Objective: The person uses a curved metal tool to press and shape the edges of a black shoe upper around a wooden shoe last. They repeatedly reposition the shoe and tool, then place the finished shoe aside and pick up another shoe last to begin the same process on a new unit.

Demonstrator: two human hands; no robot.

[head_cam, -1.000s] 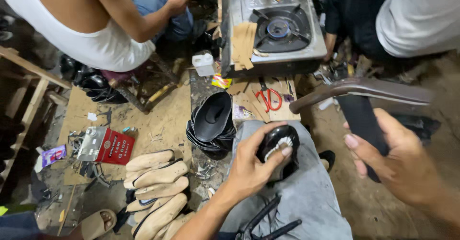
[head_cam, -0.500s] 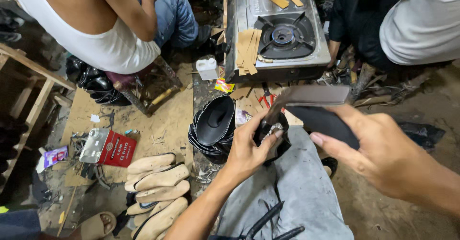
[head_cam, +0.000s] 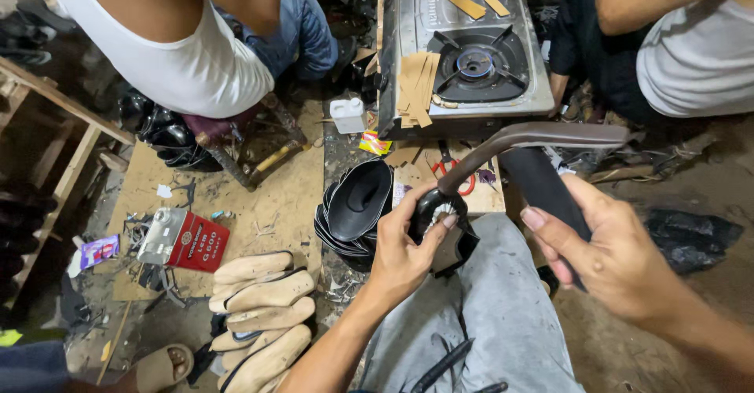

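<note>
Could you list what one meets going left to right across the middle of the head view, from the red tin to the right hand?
Red tin → pale shoe lasts → stack of black uppers → left hand → black shoe → dark tool → right hand.

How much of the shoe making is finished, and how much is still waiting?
Done, it seems: a nest of black shoe uppers lies stacked on the floor. In hand: the left hand presses a black shoe piece on the knee, while the right hand holds a dark long-handled tool. Left: the bare tan shoe lasts piled by the red tin carry no uppers yet.
</note>
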